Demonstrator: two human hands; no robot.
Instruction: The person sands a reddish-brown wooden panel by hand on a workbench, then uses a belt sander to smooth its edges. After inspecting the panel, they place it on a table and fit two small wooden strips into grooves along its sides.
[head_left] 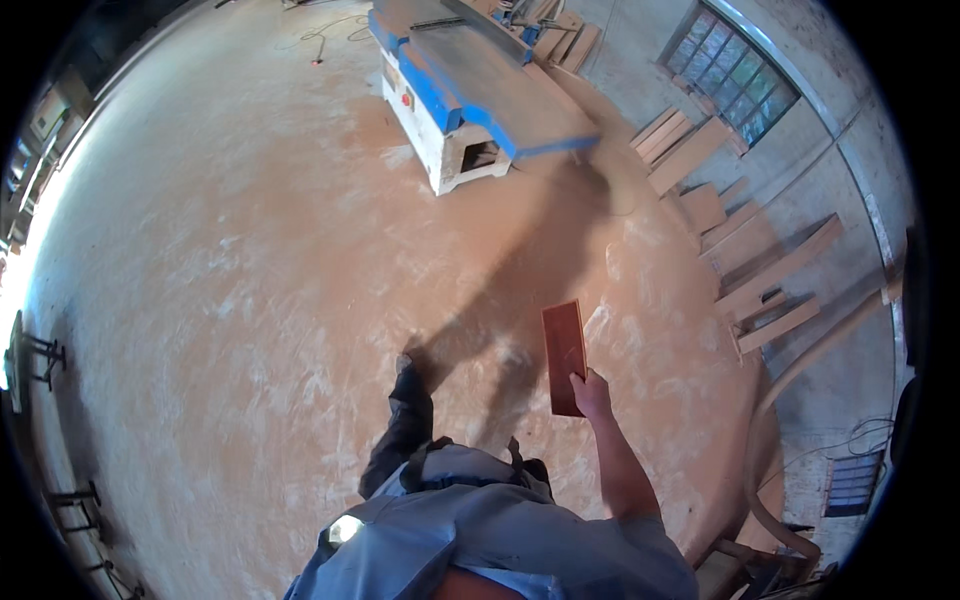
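My right hand [592, 394] is closed around the lower right edge of a flat, reddish-brown wooden board [564, 350]. The thumb lies over the board's face, and its long side points away from me. My right arm reaches forward, holding the board above the dusty floor. Of my left hand nothing shows; only a bit of bare skin is visible at the lower edge, by my grey-blue clothing.
Ahead stands a woodworking machine [455, 95] with blue-edged tables and a white base. Wooden boards [765, 265] lean along the right wall under a barred window [730, 70]. A thick hose [752, 460] curves at the right. Dark metal stands [45, 360] line the left.
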